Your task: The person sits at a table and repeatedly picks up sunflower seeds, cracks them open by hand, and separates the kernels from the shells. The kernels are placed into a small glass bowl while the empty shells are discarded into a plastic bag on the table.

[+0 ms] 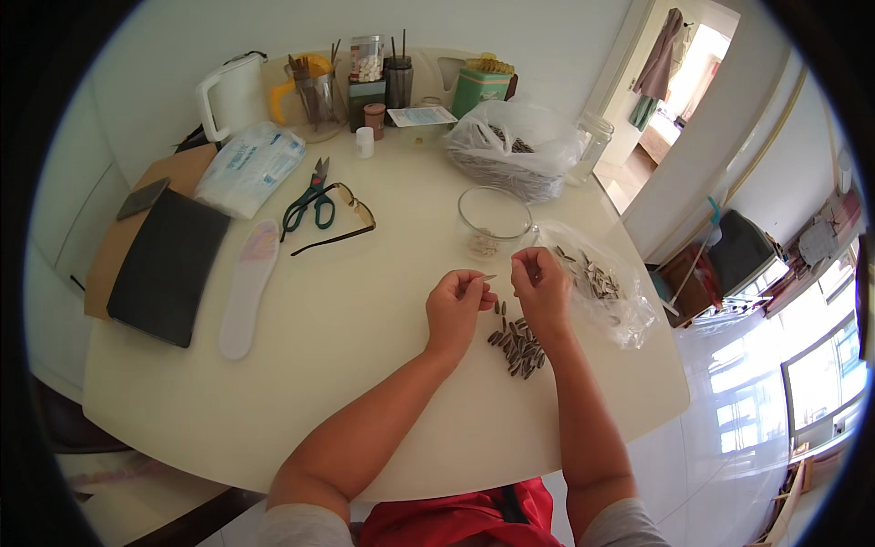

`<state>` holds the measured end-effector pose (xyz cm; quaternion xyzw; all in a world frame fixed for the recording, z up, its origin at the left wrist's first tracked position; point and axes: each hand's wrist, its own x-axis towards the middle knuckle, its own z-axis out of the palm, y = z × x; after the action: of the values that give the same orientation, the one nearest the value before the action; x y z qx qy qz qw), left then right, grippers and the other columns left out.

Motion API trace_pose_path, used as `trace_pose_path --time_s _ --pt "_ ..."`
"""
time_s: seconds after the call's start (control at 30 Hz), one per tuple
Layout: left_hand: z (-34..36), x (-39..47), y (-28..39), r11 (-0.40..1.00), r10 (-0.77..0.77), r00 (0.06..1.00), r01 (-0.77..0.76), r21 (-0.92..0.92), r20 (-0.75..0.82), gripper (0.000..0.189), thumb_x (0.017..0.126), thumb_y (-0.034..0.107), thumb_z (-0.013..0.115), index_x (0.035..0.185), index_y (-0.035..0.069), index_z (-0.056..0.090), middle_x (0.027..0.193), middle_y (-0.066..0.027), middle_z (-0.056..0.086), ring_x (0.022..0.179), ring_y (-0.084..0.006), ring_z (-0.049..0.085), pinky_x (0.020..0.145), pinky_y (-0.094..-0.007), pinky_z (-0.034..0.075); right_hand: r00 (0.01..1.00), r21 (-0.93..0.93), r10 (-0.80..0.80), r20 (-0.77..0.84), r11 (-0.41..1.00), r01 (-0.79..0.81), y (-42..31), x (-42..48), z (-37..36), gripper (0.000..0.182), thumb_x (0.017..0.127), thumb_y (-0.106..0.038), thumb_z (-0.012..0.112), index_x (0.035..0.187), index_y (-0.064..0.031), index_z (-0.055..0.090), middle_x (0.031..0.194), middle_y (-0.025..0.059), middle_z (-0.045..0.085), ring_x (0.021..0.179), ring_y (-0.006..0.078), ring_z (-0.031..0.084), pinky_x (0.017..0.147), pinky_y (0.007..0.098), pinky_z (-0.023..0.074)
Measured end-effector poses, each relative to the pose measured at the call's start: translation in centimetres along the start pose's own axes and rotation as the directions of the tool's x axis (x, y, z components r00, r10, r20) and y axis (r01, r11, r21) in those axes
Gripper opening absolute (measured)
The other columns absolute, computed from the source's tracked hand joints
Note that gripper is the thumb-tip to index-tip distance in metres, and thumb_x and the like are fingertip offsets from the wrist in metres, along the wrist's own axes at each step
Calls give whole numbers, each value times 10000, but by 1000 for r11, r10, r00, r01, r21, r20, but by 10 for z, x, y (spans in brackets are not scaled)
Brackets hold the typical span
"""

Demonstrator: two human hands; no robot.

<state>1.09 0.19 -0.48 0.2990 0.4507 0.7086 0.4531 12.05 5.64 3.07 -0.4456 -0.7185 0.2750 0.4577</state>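
Between the thumb and forefinger of my left hand (456, 308) is a small pale piece, apparently a sunflower seed or part of its shell (489, 277). My right hand (547, 290) is just to the right, its fingers curled together; whether they hold something is hidden. Below the hands lies a loose pile of striped sunflower seeds (523, 352). A glass cup (495, 213) stands beyond my hands, with pale kernels (483, 243) at its bottom. Beside my right hand, a clear plastic bag (632, 311) lies flat with split shells (600, 280) on it.
A fuller plastic bag of seeds (509, 161) sits behind the cup, near a glass jar (592, 147). Left of my hands lie eyeglasses (328, 241), green-handled scissors (316, 198), a white insole (247, 301) and a black flat object (169, 270). A white kettle (236, 99) stands at the back.
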Motion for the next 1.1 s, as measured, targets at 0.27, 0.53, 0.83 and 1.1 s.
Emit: trace_pose_path --time_s 0.27,0.53,0.83,1.1 --pt "-6 4 -4 992 104 990 -111 -67 -100 132 882 97 480 949 -10 517 822 -64 563 705 -120 572 628 -235 498 976 -141 -76 206 984 106 2 -7 -16 82 751 -58 610 817 -9 613 775 91 593 654 173 562 593 275 447" --pt "-5 3 -5 992 119 992 -120 -28 -53 125 886 107 478 952 8 518 822 -46 552 704 -103 553 620 -226 478 880 -232 29 473 968 93 6 -13 -25 79 733 -106 620 786 -48 626 788 80 557 707 223 557 631 313 436" --pt "-8 5 -4 995 95 995 -95 17 -38 121 880 100 482 946 8 523 813 -42 552 702 -102 553 607 -223 466 967 -175 -105 230 973 148 -9 -3 -16 128 739 -97 610 828 -12 574 783 108 573 679 225 564 612 311 447" --pt "0 3 -2 998 67 998 -67 -10 2 112 873 90 484 941 11 527 807 -33 556 702 -96 550 619 -220 457 958 -81 -287 -20 955 285 -28 65 -14 82 773 -37 579 840 9 570 792 106 599 663 176 577 589 279 462"
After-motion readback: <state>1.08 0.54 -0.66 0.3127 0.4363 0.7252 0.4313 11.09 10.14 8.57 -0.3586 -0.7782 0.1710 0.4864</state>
